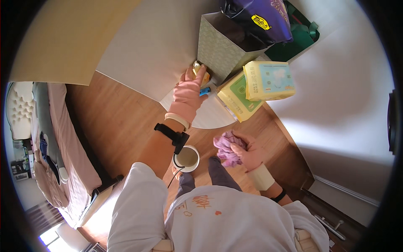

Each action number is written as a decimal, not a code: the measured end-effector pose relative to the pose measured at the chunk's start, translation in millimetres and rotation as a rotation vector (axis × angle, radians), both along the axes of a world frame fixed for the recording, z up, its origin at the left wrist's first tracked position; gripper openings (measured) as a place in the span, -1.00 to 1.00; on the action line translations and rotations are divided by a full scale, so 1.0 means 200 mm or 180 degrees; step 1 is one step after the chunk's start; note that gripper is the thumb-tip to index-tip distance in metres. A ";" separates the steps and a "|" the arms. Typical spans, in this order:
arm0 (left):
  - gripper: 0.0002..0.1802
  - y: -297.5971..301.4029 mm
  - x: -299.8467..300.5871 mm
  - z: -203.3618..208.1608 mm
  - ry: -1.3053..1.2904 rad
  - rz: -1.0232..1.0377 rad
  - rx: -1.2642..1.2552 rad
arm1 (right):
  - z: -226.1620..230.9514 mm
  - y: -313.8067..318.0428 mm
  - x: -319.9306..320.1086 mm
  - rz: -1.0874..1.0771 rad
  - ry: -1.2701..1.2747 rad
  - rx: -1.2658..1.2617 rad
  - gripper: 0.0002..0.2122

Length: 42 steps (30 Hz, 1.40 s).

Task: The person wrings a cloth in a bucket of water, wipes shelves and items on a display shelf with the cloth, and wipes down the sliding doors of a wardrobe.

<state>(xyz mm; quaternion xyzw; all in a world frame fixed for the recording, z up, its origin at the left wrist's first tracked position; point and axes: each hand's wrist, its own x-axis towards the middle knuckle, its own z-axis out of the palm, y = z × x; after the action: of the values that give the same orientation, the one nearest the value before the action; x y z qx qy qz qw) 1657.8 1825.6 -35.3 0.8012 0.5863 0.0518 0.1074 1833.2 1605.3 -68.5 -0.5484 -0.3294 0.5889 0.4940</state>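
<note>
My left hand point(187, 97), in a pink glove with a cream cuff, reaches to the white corner shelf point(218, 119). Its fingers are curled over a small yellow-and-white object point(205, 78) beside a patterned paper bag point(218, 44); the kind of object is unclear. Just by the fingers lies a small blue item point(205, 91). A crumpled purple cloth point(227, 148) is bunched in my right hand point(250, 155), which is also gloved in pink. Below and between my hands stands a white bucket point(197, 158) with cloudy liquid inside, near my feet.
Two yellow soft packs, one green-fronted point(240, 97) and one blue-fronted point(270, 82), lie stacked at the shelf's right. A purple bag point(262, 19) sits in the paper bag, with a dark green bag point(298, 40) behind. White walls flank the shelf; a bed point(75, 155) stands left.
</note>
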 end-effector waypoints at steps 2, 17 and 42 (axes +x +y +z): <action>-0.05 0.02 -0.06 -0.07 -0.0102 -0.0116 0.0027 | 0.04 0.05 -0.10 0.0020 -0.0224 0.0698 -0.60; -0.37 -0.01 -0.10 0.01 0.0292 0.0151 -0.0574 | -0.14 0.40 -0.27 0.0832 -0.3646 0.1918 -0.28; -0.32 -0.67 -0.69 -0.06 -0.1921 0.1267 0.0272 | -0.18 0.75 -0.50 0.0899 -0.3618 0.1990 -0.45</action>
<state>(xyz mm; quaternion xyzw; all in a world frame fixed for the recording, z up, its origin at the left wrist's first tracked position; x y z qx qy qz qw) 1519.5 1691.1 -46.8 0.6238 0.6700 0.3304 0.2299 1733.8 1755.1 -103.8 -0.5560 -0.7628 0.1437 0.2972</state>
